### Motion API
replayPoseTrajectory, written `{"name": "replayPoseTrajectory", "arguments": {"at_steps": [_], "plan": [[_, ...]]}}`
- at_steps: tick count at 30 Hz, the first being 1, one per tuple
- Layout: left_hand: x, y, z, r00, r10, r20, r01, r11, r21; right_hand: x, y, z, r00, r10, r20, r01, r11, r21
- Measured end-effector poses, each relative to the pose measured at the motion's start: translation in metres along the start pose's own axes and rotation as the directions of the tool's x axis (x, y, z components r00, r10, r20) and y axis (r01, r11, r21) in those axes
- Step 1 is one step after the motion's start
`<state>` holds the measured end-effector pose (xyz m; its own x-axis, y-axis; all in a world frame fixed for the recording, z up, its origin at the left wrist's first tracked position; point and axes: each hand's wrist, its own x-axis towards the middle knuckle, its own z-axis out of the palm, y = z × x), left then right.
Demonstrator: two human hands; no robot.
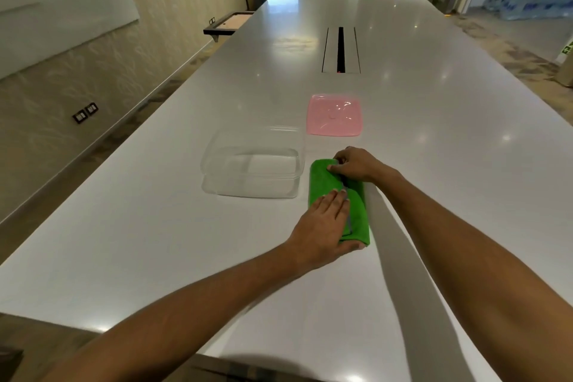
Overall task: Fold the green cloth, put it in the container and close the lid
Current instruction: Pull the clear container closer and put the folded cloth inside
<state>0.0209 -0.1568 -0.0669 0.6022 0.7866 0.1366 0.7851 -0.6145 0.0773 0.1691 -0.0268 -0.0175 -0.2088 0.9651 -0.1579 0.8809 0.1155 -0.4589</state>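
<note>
Green cloth (pixel 328 183) lies on the white table (pixel 155 242), already folded into a narrow strip running away from the person, just right of the clear plastic container (pixel 251 164). Left hand (pixel 322 226) rests flat on the near half of the strip, fingers (pixel 336 200) extended and held together, palm down, pressing rather than gripping; its thumb sits at the near end of the cloth by the bottom edge. Right hand (pixel 356 164) is at the far end of the strip, fingers curled and pinching the top layer near the far right corner. A fold seam shows as a dark line along the cloth between the two hands. Both forearms come in from the near edge of the table, the right one passing over the cloth's right side. The container is open, upright and has nothing in it; cloth and container are close but whether they touch can't be told. The pink translucent lid (pixel 334 115) lies flat on the table beyond the cloth, apart from the container, to its far right. Further up the table, a cable slot (pixel 341 49) sits in the centre
</note>
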Motion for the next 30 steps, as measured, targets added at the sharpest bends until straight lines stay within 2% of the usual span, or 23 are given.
{"name": "replayPoseTrajectory", "arguments": {"at_steps": [6, 9, 11, 13, 15, 18, 22, 26, 30], "plan": [[0.002, 0.003, -0.007, 0.999, 0.022, 0.047, -0.026, 0.996, 0.087, -0.001, 0.000, -0.004, 1.000, 0.020, 0.004, -0.021, 0.997, 0.071], [-0.001, 0.004, -0.010, 0.998, 0.054, 0.023, -0.055, 0.995, 0.082, -0.002, 0.002, -0.007, 0.999, 0.036, 0.000, -0.036, 0.996, 0.087], [-0.003, 0.003, -0.012, 0.993, 0.100, -0.061, -0.098, 0.994, 0.045, -0.003, 0.006, -0.009, 0.998, 0.058, 0.002, -0.058, 0.993, 0.105], [-0.005, 0.000, -0.014, 0.971, 0.112, -0.212, -0.120, 0.992, -0.024, -0.004, 0.009, -0.011, 0.997, 0.079, 0.004, -0.079, 0.988, 0.136], [-0.004, -0.002, -0.022, 0.954, -0.027, -0.297, -0.042, 0.974, -0.223, -0.005, 0.012, -0.015, 0.994, 0.110, 0.012, -0.110, 0.976, 0.187], [0.003, -0.008, -0.039, 0.939, -0.269, -0.215, 0.090, 0.794, -0.601, -0.008, 0.015, -0.024, 0.984, 0.171, 0.053, -0.179, 0.936, 0.302], [0.020, -0.026, -0.064, 0.878, -0.427, -0.217, 0.060, 0.548, -0.834, -0.015, 0.016, -0.044, 0.978, 0.169, 0.120, -0.207, 0.844, 0.495], [0.034, -0.050, -0.090, 0.837, -0.548, 0.001, 0.110, 0.165, -0.980, -0.019, 0.013, -0.064, 0.978, 0.120, 0.171, -0.198, 0.788, 0.583], [0.040, -0.085, -0.115, 0.819, -0.547, 0.173, 0.094, -0.169, -0.981, -0.016, 0.006, -0.080, 0.967, 0.027, 0.255, -0.214, 0.632, 0.745]]}}
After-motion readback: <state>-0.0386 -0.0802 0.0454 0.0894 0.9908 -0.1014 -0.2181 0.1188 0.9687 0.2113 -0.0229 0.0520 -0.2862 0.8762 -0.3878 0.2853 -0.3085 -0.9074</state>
